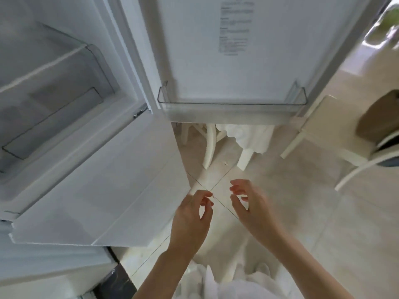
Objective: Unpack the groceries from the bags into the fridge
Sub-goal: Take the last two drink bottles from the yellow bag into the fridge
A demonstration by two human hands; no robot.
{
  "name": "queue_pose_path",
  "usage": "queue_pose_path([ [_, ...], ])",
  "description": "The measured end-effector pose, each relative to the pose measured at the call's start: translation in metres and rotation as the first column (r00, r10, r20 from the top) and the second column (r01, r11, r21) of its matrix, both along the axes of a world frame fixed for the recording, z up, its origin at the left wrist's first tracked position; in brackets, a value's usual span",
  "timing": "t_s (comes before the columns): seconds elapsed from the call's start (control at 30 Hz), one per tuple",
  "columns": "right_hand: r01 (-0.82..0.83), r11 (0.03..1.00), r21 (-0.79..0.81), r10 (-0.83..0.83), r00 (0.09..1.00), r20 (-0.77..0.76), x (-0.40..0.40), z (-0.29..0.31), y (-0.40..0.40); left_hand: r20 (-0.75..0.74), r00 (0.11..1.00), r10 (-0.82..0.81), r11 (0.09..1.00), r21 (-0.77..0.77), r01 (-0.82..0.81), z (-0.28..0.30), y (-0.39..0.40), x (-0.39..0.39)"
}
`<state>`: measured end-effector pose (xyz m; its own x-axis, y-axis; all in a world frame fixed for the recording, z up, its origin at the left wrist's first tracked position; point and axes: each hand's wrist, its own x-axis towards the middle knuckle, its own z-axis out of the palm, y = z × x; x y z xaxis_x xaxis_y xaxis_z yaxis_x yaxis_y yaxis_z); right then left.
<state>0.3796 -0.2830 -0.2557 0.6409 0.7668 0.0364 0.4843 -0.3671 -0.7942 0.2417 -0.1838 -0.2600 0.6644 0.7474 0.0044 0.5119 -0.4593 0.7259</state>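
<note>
Now both hands (220, 210) hover empty; open fridge (71, 117) up-left.

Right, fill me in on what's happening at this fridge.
A person stands at the open fridge, whose door is swung wide. Both hands are out over the floor with loosely curled fingers, holding nothing: left hand, right hand. The door shelf holds nothing visible. White plastic, possibly a bag, lies at the bottom edge.
</note>
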Motion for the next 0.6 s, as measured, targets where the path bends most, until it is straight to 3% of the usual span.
queue_pose_path([
  [0.2, 0.078, 0.990, -0.120, -0.082, 0.996, -0.025, 0.066, -0.013, -0.107, -0.068, 0.984, -0.166, 0.985, -0.060, 0.162, -0.017, -0.077, 0.078],
  [0.43, 0.131, 0.968, -0.216, -0.140, 0.990, -0.028, 0.152, -0.024, -0.210, -0.064, 0.971, -0.231, 0.960, -0.177, 0.216, -0.035, -0.160, 0.175],
  [0.6, 0.189, 0.950, -0.250, -0.208, 0.977, -0.052, 0.204, -0.029, -0.257, -0.093, 0.951, -0.295, 0.944, -0.180, 0.276, -0.043, -0.191, 0.237],
])
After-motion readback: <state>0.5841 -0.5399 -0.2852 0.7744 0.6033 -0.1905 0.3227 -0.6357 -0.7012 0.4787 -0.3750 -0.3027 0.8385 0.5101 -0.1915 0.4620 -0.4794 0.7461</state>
